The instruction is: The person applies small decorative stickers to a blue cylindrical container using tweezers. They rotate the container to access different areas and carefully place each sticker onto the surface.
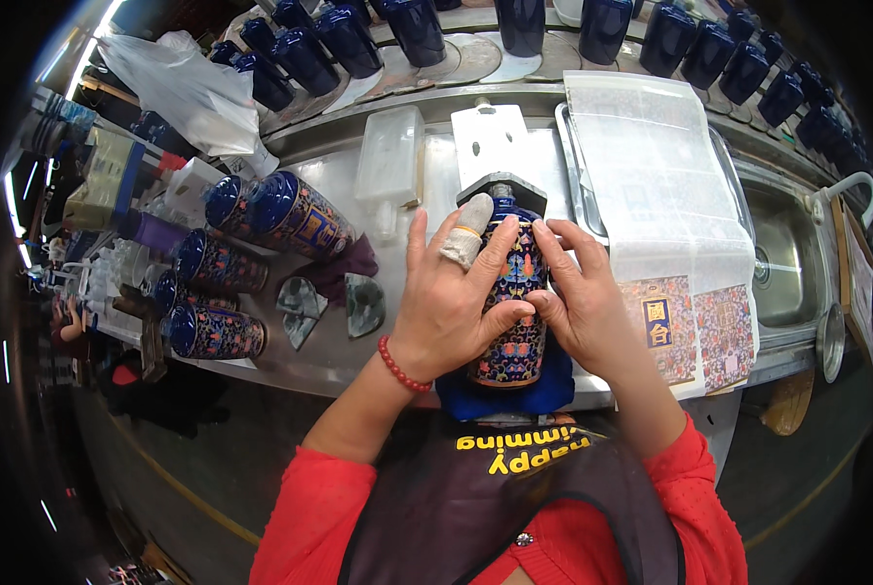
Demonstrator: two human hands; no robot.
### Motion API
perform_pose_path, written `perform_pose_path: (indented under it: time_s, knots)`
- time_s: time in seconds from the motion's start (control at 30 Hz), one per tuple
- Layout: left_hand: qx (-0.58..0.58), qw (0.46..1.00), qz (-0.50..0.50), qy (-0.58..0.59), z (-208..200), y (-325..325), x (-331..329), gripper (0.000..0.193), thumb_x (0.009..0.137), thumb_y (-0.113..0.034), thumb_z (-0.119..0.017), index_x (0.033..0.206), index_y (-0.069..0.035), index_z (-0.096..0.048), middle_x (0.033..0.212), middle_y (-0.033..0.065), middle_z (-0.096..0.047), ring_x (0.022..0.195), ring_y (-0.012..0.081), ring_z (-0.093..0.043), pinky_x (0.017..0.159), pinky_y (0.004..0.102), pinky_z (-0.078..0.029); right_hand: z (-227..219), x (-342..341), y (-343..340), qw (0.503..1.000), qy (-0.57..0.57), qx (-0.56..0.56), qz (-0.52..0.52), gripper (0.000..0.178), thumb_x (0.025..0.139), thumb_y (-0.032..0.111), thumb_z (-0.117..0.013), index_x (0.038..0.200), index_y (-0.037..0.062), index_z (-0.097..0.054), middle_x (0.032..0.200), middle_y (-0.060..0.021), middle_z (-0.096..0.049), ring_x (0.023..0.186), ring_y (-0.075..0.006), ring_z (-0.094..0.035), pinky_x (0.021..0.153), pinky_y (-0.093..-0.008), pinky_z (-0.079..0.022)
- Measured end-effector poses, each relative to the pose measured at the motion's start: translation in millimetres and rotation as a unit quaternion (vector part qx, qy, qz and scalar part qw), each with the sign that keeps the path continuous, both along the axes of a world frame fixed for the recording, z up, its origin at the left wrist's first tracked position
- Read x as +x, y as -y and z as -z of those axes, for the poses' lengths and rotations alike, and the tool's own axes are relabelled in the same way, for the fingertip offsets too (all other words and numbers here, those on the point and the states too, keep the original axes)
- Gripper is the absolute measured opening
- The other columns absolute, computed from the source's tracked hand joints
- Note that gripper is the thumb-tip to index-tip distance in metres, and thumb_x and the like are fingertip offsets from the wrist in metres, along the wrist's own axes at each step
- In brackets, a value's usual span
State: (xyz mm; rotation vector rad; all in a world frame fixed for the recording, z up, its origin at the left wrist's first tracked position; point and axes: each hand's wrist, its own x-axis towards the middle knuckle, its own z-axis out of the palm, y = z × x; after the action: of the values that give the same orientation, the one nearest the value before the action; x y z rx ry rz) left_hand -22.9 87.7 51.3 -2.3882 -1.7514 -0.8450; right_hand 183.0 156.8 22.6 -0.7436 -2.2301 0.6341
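Note:
A dark blue bottle (520,331) with a dense orange, pink and white floral pattern lies in front of me, its neck pointing away against a grey angled rest (526,192). My left hand (456,292) grips its left side, with the thumb on the patterned face. A pale cloth wrap (463,244) covers one finger of that hand. From the right, my right hand (582,297) presses on the bottle with fingertips near its shoulder and the thumb close to the left thumb. Under the bottle's near end is a blue cloth (558,382).
Patterned bottles (305,216) lie grouped at the left beside a purple cloth (356,265) and green-grey pieces (364,304). White paper (641,146) covers printed sheets (662,331) at right, next to a sink (785,258). Plain blue bottles (417,34) line a conveyor behind.

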Motion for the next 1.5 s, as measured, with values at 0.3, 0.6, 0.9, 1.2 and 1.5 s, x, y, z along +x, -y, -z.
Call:
perform_pose_path:
  time_s: [0.3,0.6,0.9,1.2,1.5]
  knots:
    - [-0.042,0.989,0.036,0.134,35.6,60.1,-2.9,0.113,0.084,-0.067,-0.069,0.159,0.004,-0.024,0.151,0.0297,-0.041,0.144,0.0467,-0.037,0.119,0.0656,-0.012,-29.2,2.7,-17.6,0.997,-0.052,0.059,-0.023,0.037,0.079,-0.005,-0.075,0.112,0.0014,-0.063,0.107,-0.0155,-0.066,0.095,-0.034,-0.065,0.08,-0.0414,-0.053]
    - [0.018,0.998,-0.056,0.007,42.8,74.9,3.3,0.114,0.07,-0.057,-0.086,0.154,0.002,-0.038,0.139,0.0208,-0.059,0.14,0.042,-0.044,0.12,0.0654,-0.011,-45.9,9.6,14.8,0.961,-0.071,0.02,-0.268,0.027,0.071,0.002,-0.078,0.097,0.0073,-0.07,0.094,-0.0066,-0.063,0.078,-0.026,-0.059,0.072,-0.039,-0.05]
    - [0.028,0.994,-0.063,0.086,54.4,68.5,8.7,0.119,0.068,-0.064,-0.082,0.154,0.005,-0.036,0.134,0.0205,-0.058,0.14,0.0389,-0.039,0.117,0.0707,-0.011,-21.9,29.2,40.3,0.978,-0.071,-0.087,-0.177,0.038,0.067,-0.001,-0.085,0.102,0.0063,-0.074,0.092,-0.0078,-0.063,0.084,-0.0257,-0.064,0.071,-0.0372,-0.053]
    - [0.036,0.996,-0.063,0.06,46.8,67.9,13.5,0.117,0.068,-0.061,-0.082,0.157,0.0,-0.036,0.108,0.0204,-0.067,0.143,0.0382,-0.036,0.118,0.0693,-0.008,-15.6,31.9,54.2,0.989,-0.074,0.02,-0.129,0.037,0.065,-0.007,-0.083,0.099,0.0052,-0.074,0.089,-0.008,-0.063,0.079,-0.0237,-0.063,0.068,-0.0354,-0.051]
    - [0.055,0.996,-0.074,0.016,43.8,67.7,12.9,0.118,0.066,-0.068,-0.08,0.155,-0.002,-0.038,0.138,0.0177,-0.058,0.142,0.0378,-0.037,0.117,0.069,-0.009,-16.7,24.5,59.6,0.977,-0.034,0.008,-0.21,0.032,0.069,-0.001,-0.08,0.099,0.0049,-0.074,0.089,-0.0076,-0.064,0.079,-0.0251,-0.062,0.064,-0.0342,-0.049]
